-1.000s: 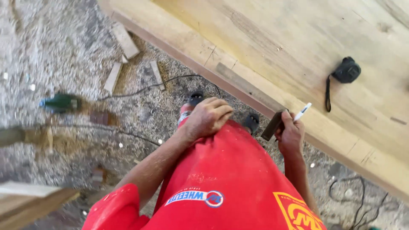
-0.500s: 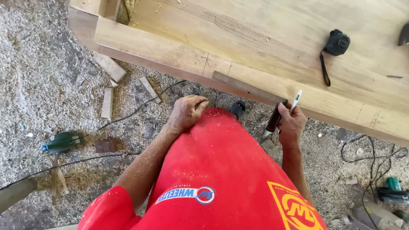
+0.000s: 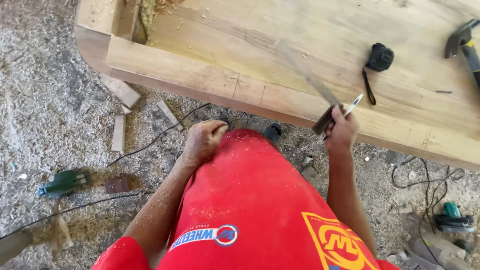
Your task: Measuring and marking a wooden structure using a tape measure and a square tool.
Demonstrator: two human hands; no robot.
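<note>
Right now my right hand is closed around the dark stock of a try square, with a white pen pinched between the fingers; the steel blade reaches up and left over the wooden slab, blurred. I judge the square stiff, fairly light and smooth on the blade, so the thick stock is the sound place to grip. My left hand rests loosely curled against my red shirt, holding nothing. A black tape measure lies on the slab just beyond the pen, a hammer further right. Below, cables, offcuts and a green power tool litter the sawdust.
</note>
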